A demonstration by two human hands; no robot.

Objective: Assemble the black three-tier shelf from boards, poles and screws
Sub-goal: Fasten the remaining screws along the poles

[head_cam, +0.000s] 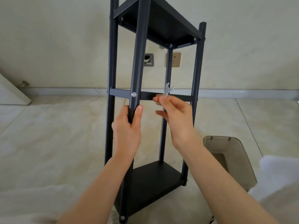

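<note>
Shelf [146, 183] stands upright, left hand [127, 126] gripping its near pole [139, 54], right hand [176, 115] pinching an upward-pointing wrench [167, 91].

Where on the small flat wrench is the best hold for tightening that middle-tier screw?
Probably the lower shank of the wrench, pinched across its flat faces from below by the right hand, as now. Its open jaw points up and stays free to reach the screw on the pole that the left hand steadies.
</note>
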